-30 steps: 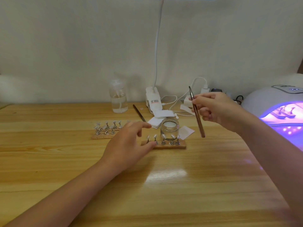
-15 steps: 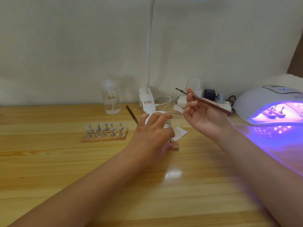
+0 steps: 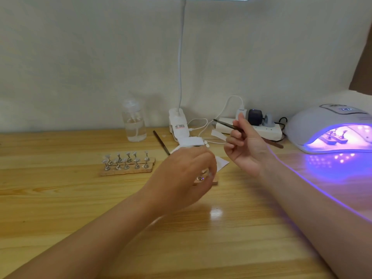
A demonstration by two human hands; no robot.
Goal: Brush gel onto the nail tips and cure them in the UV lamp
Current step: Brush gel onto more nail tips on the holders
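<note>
My left hand reaches over the gel jar and grips it from above, fingers curled down; only a white edge of the jar shows. It also covers most of the near wooden nail-tip holder. My right hand is raised palm-up just right of it, pinching the thin gel brush, which points left. Two more wooden holders with nail tips lie to the left. The white UV lamp at the right glows purple with holders inside.
A clear pump bottle, a white clip-lamp base and a power strip with plugs and cables line the wall. A second brush, white pads and a paper slip lie behind the jar.
My left hand moved from beside the near holder onto the jar and closed over it. My right hand turned palm-up, swinging the brush from upright to nearly level.
</note>
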